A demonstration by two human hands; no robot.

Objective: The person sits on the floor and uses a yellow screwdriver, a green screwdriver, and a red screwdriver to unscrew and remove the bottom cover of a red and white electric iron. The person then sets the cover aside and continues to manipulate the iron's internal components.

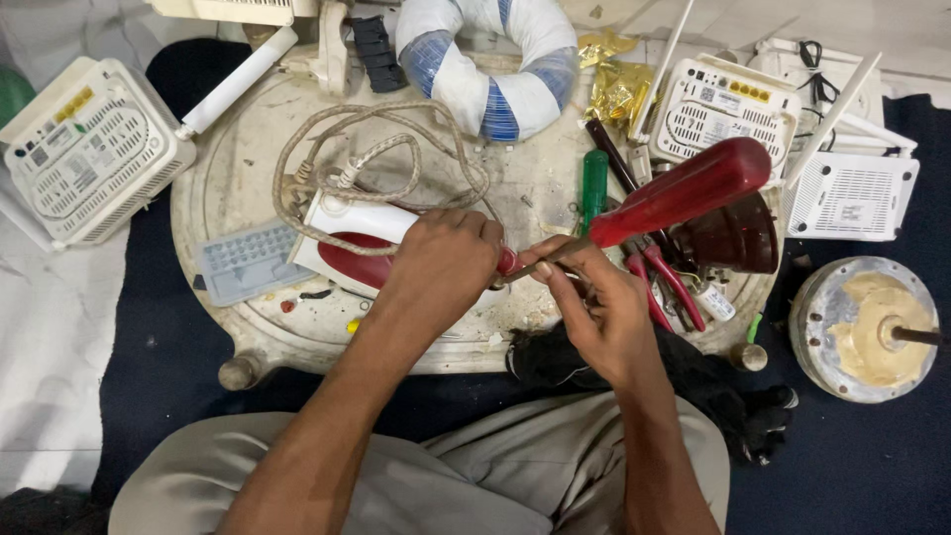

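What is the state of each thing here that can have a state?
left hand: gripping the iron
right hand: holding the screwdriver
screwdriver: tip at the iron
iron: lying on the round table
cord: loosely coiled

We see a round, stained bench carrying a red-and-white iron at centre; behind the iron lie its braided cord and a taped ring, left of it a grey keypad, right of it a green-handled screwdriver.
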